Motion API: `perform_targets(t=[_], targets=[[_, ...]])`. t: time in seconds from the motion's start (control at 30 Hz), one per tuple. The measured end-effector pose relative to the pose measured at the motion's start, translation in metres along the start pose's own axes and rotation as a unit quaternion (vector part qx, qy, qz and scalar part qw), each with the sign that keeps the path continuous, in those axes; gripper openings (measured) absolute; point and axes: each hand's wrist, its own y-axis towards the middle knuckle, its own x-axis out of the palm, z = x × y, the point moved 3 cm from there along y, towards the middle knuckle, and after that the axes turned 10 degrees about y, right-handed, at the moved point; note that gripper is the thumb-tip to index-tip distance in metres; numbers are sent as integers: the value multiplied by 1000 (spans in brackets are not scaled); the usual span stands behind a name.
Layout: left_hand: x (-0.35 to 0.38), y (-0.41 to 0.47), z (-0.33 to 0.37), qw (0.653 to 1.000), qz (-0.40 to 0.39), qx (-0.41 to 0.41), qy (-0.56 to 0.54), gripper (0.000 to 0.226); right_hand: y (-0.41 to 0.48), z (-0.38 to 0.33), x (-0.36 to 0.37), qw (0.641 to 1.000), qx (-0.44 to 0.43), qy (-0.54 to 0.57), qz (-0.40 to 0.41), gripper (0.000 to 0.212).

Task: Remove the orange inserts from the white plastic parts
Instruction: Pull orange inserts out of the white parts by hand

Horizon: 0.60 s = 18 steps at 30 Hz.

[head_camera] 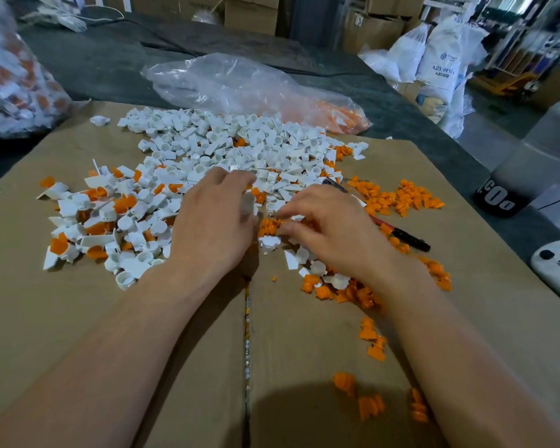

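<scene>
At the far left a clear bag is holding more white-and-orange pieces, probably stock waiting its turn. On the cardboard sheet, white plastic parts with orange inserts still seated are lying beside the left hand, within easy reach. That hand is curling its fingers down at the pile's edge, but blur is hiding whether it is gripping anything. Farther back, emptied white shells are heaping up – likely pushed away once done.

The right hand is bending its fingers over a small orange cluster; whether it is pinching one I cannot tell. A red-and-black-handled tool is passing beneath it. Freed orange inserts are collecting to the right – sorted apart from the white. Beyond, a white sack is showing "ABS RESIN", and a black object is bearing letters like "CO".
</scene>
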Motion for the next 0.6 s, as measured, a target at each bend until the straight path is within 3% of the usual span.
perform_targets(t=[0.27,0.5,0.6], targets=[[-7,1,-1,974,3,-96,-203,36,9,-1,22,993,-12,-81,-82,31],[-4,1,1,973,-9,-96,-210,39,9,1,23,993,-32,-97,-55,13],[-3,2,-1,968,-18,-109,-224,37,8,1,20,995,-43,-71,-45,17]])
